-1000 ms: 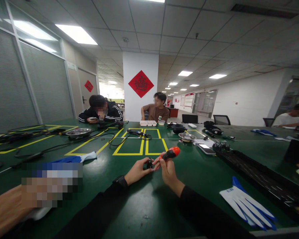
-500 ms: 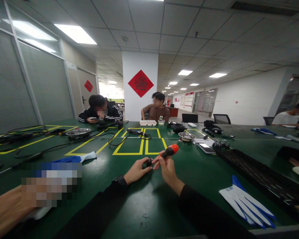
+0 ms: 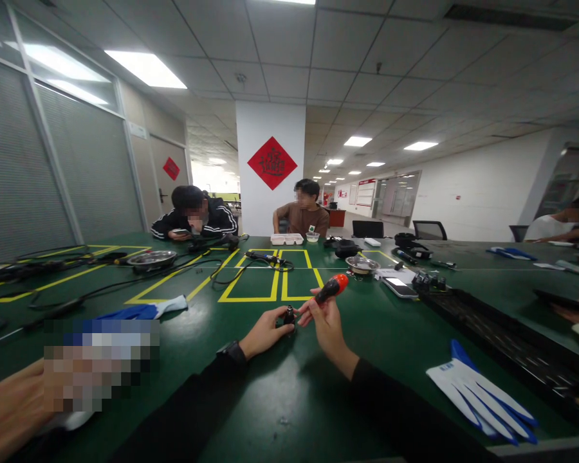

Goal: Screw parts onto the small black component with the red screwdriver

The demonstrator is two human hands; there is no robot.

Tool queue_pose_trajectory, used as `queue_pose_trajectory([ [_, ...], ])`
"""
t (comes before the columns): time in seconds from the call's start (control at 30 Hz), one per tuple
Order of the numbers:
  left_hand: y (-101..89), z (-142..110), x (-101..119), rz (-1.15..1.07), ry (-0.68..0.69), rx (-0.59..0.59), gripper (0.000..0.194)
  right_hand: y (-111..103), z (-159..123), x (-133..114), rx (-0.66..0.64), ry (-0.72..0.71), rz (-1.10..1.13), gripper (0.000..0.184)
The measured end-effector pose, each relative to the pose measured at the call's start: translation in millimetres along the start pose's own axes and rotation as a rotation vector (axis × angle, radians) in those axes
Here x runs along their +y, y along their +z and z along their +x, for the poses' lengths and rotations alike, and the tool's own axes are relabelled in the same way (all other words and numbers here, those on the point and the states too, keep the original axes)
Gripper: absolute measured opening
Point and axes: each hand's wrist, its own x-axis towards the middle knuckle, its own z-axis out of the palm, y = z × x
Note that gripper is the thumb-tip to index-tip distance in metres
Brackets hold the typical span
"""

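Mid-surface (image 3: 289, 392), green top: left hand (image 3: 266, 333) pinching a small dark metal-tipped part (image 3: 289, 316) upright, right hand (image 3: 330, 323) just beside it, gripping a red-and-black tool handle (image 3: 331, 289), red end tilted up rightward; farther right, white-and-blue gloves (image 3: 456, 382) lying near a long black tray (image 3: 487, 350).

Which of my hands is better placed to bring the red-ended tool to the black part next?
Probably your right hand: it holds the red-ended tool, close beside the black part. Your left hand is occupied holding that part.
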Motion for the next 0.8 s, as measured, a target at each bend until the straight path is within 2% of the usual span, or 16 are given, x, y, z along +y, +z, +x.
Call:
queue_pose_trajectory([
  [0.23,0.6,-0.6,-2.3,0.030,0.002,0.029,0.023,1.8,-2.1,-5.6,-0.034,-0.011,0.007,0.030],
  [0.5,1.4,0.0,-3.3,0.080,0.000,0.028,0.017,3.6,-0.1,0.1,0.052,0.005,-0.002,0.023],
  [0.8,0.9,-0.2,-5.5,0.050,0.023,0.011,0.024,0.6,0.3,-2.5,0.041,-0.007,0.033,0.031],
])
